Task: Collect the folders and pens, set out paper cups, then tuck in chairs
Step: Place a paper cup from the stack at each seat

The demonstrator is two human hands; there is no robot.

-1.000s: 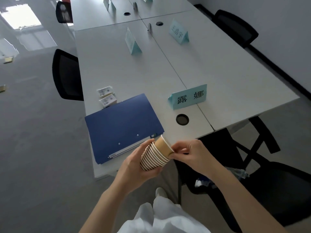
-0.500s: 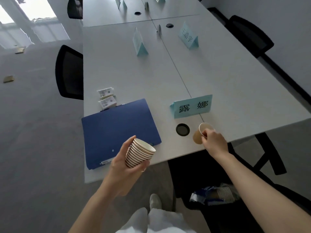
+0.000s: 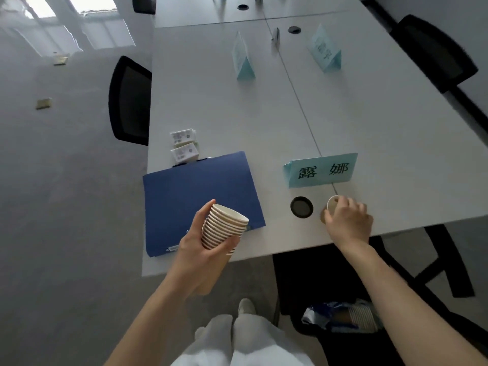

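Desk [image 3: 396, 154]: R hand [image 3: 348, 220] now lowers single cup [image 3: 330, 210].

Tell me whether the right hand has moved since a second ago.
Yes. The right hand left the cup stack and carried one cup to the table beside the grommet hole.

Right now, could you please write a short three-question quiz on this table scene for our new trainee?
1. True or false: the left hand grips the stack of paper cups.
2. Multiple choice: the single paper cup in the right hand is (A) on the blue folder, (B) beside the round cable hole, below the name card, (C) on a chair.
3. Fill in: the two small white packets lie just beyond the ____ .

Key: 1 true; 2 B; 3 blue folder.
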